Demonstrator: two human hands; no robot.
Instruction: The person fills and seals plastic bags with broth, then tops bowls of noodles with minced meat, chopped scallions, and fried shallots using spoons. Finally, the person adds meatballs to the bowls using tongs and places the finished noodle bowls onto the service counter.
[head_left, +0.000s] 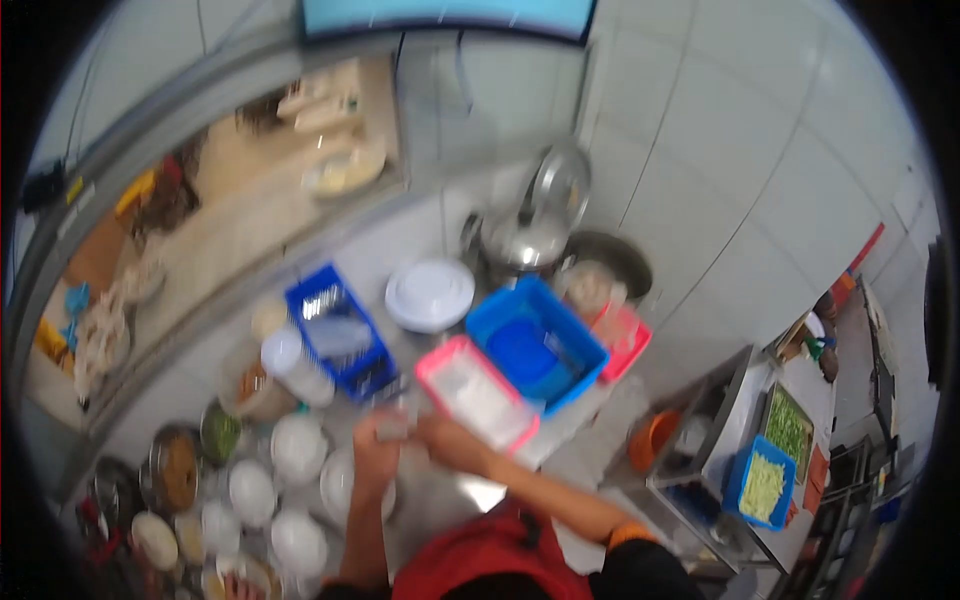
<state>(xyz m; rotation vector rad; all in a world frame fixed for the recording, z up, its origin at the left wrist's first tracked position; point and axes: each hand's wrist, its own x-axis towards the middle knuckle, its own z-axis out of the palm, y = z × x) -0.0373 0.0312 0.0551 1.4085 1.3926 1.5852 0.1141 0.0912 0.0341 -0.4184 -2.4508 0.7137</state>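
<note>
Low in the middle of the head view, my left hand (376, 440) and my right hand (436, 436) are close together over the metal counter. Both look closed around a small pale thing (394, 430), too blurred to name. Just beyond my right hand lies a pink tray (437, 373) with something white inside. A blue divided box (376, 378) holding cutlery-like items stands ahead of my left hand. White bowls (338, 478) sit beside and below my left forearm.
A blue basin (484, 320), stacked white plates (430, 290), a metal kettle (525, 245) and a large pot (635, 265) line the wall. Food bowls (178, 470) crowd the left. At right, a metal table (740, 400) bears a blue basket (748, 478) of cut vegetables.
</note>
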